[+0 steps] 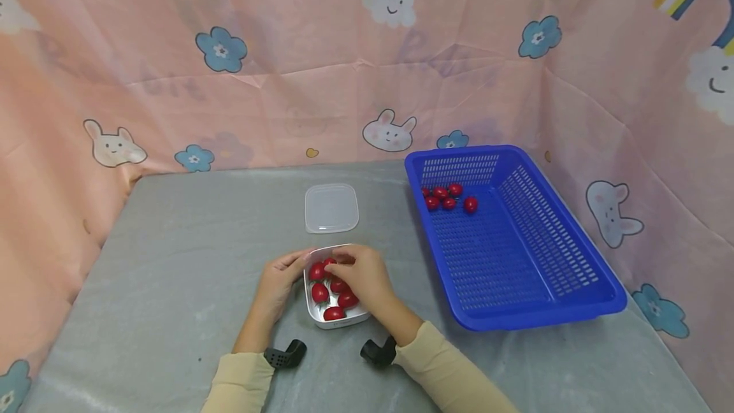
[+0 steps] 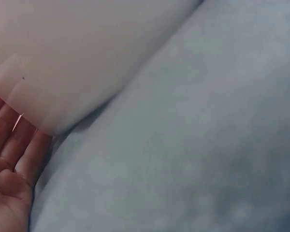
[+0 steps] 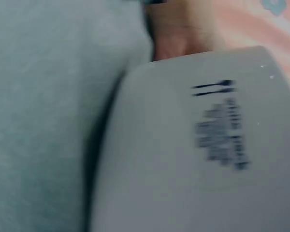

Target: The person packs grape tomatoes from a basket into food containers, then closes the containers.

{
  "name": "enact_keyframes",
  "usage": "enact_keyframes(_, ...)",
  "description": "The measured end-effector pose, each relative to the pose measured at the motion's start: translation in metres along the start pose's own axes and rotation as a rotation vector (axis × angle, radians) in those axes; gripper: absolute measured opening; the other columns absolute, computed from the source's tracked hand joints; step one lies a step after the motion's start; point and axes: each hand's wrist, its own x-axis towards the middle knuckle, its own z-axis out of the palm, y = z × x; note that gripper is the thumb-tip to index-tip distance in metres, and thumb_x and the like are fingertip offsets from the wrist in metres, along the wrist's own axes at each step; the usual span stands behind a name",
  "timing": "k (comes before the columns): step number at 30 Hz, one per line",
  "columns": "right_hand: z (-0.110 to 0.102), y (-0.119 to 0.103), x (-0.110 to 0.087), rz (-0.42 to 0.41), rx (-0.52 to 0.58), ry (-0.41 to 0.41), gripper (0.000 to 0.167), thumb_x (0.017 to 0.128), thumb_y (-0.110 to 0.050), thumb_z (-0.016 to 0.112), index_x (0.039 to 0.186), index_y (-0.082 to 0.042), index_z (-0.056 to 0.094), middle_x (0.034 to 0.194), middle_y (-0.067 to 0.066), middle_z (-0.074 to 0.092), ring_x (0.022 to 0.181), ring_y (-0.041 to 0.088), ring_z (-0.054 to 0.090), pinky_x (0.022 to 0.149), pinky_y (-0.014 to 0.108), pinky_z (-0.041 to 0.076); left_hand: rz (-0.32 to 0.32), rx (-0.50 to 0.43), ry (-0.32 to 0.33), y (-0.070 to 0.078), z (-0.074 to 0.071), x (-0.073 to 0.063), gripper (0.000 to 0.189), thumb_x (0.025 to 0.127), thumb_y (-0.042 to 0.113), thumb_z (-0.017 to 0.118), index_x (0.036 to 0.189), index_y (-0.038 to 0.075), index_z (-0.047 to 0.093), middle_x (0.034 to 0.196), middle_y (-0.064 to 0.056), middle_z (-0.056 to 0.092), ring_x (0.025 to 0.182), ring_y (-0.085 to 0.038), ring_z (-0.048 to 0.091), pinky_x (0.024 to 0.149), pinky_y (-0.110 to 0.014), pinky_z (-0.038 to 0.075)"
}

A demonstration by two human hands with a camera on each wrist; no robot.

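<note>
In the head view a small white plastic container (image 1: 309, 311) holds several red cherry tomatoes (image 1: 320, 292). Its outer wall (image 3: 183, 183) with dark print fills much of the right wrist view. My left hand (image 1: 276, 285) grips the container's left side near the far corner, thumb at the rim. In the left wrist view its fingers (image 2: 19, 140) lie along the wall. My right hand (image 1: 367, 276) reaches over the container's far right corner, and its thumb and forefinger pinch a cherry tomato (image 1: 329, 262) low among the others. The palm hides part of the container.
A clear square lid (image 1: 331, 209) lies flat behind the container. At the right stands a large blue plastic basket (image 1: 533, 320) with several cherry tomatoes (image 1: 470, 204) in its far left corner. A grey cloth (image 1: 172, 273) covers the table, and a patterned pink curtain (image 1: 287, 107) hangs behind.
</note>
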Motion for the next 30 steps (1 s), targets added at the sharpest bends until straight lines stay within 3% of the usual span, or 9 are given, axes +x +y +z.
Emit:
enact_keyframes(5, -0.022, -0.010, 0.000, 0.063, 0.176, 0.048, 0.027, 0.079, -0.011, 0.082, 0.103, 0.001, 0.077, 0.098, 0.016, 0.077, 0.094, 0.028, 0.074, 0.082, 0.035, 0.060, -0.013, -0.015, -0.001, -0.001, 0.000, 0.001, 0.032, 0.094, 0.013, 0.066, 0.116, -0.010, 0.068, 0.095, 0.014, 0.075, 0.096, 0.001, 0.067, 0.085, -0.018, 0.054)
enact_keyframes(13, -0.096, -0.050, -0.001, 0.129, 0.353, 0.121, 0.030, 0.082, -0.013, 0.081, 0.110, -0.005, 0.076, 0.109, 0.013, 0.076, 0.100, 0.023, 0.074, 0.087, 0.033, 0.059, -0.035, -0.032, -0.012, 0.002, 0.001, 0.001, 0.036, 0.096, 0.011, 0.063, 0.121, -0.015, 0.062, 0.091, 0.018, 0.074, 0.094, 0.001, 0.067, 0.086, -0.017, 0.054)
enact_keyframes(19, -0.147, -0.050, 0.012, 0.128, 0.293, 0.165, 0.035, 0.083, -0.025, 0.082, 0.114, -0.011, 0.075, 0.112, 0.005, 0.076, 0.102, 0.006, 0.070, 0.086, 0.019, 0.055, -0.034, -0.026, 0.007, -0.001, 0.000, 0.000, 0.033, 0.094, 0.011, 0.065, 0.118, -0.013, 0.065, 0.092, 0.016, 0.074, 0.097, 0.000, 0.067, 0.086, -0.018, 0.054)
enact_keyframes(23, -0.172, -0.038, 0.020, 0.156, 0.243, 0.167, 0.040, 0.084, -0.032, 0.080, 0.119, -0.013, 0.073, 0.110, -0.002, 0.076, 0.100, 0.004, 0.069, 0.085, 0.018, 0.054, -0.022, -0.020, 0.011, -0.002, 0.000, 0.000, 0.033, 0.094, 0.012, 0.066, 0.116, -0.012, 0.067, 0.093, 0.016, 0.075, 0.097, 0.000, 0.067, 0.085, -0.018, 0.054)
enact_keyframes(30, -0.202, -0.002, 0.044, 0.219, 0.158, 0.191, 0.050, 0.086, -0.041, 0.076, 0.125, -0.010, 0.069, 0.111, -0.007, 0.073, 0.118, 0.015, 0.059, 0.108, 0.044, 0.044, 0.006, -0.009, 0.002, 0.000, 0.000, 0.000, 0.031, 0.094, 0.012, 0.066, 0.114, -0.011, 0.068, 0.094, 0.014, 0.074, 0.096, 0.000, 0.067, 0.084, -0.018, 0.055)
